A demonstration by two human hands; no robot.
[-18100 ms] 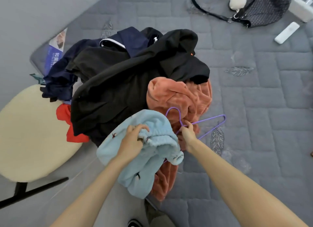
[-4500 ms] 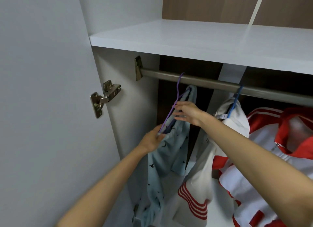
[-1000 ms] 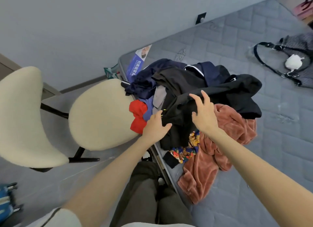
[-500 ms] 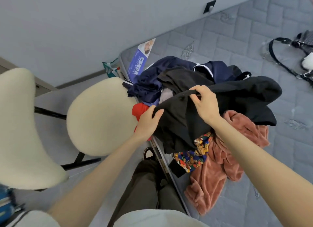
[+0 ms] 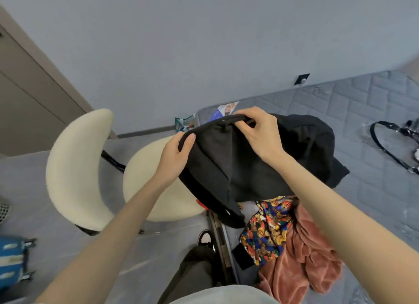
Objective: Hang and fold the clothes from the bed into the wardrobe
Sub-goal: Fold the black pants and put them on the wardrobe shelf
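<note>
A black garment [image 5: 235, 167] is lifted off the clothes pile at the corner of the grey quilted bed [image 5: 374, 126]. My left hand [image 5: 174, 158] grips its upper left edge with thumb on top. My right hand [image 5: 260, 133] pinches the same top edge further right. The cloth hangs down between both hands and hides most of the pile. Below it lie a colourful bear-print piece [image 5: 267, 229] and a rust-pink fleece garment [image 5: 308, 258]. A bit of red cloth [image 5: 200, 202] shows under the black hem.
A cream chair [image 5: 90, 167] stands close to the bed's left edge. A black bag strap [image 5: 385, 145] lies on the mattress at the right. A blue object [image 5: 13, 260] sits on the floor at the lower left. My legs and shoe [image 5: 205, 238] are beside the bed frame.
Both hands have raised the black garment up off the pile, spreading its top edge. The bear-print piece is more exposed. The view has tilted up toward the wall.
</note>
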